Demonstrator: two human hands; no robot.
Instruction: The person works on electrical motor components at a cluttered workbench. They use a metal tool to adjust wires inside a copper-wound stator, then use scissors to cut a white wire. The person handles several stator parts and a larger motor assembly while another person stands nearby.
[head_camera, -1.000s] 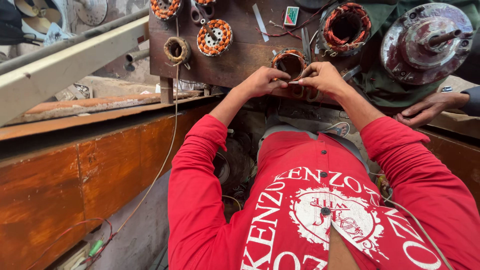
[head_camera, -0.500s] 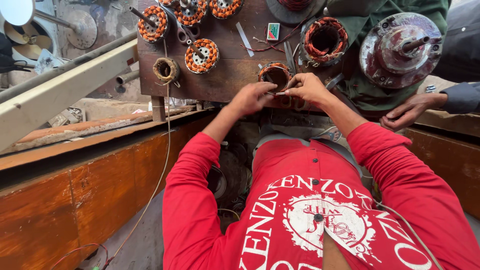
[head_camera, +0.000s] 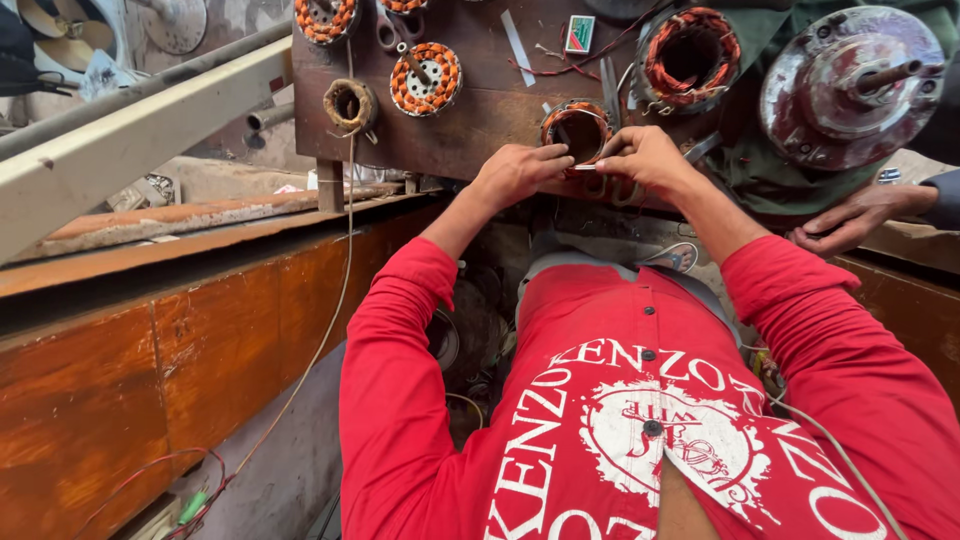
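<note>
Both hands' fingers pinched narrow on a small white strip (head_camera: 585, 167), long axis left-right, bridging left hand (head_camera: 518, 172) and right hand (head_camera: 648, 160). The copper-wound stator (head_camera: 577, 128) sat just beyond the fingertips, at the near edge of the wooden bench (head_camera: 480, 120), about equally close to both hands.

My view has tipped down: the small stator (head_camera: 578, 132) and both hands sit lower in frame now, and more wound coils show along the top edge.
</note>
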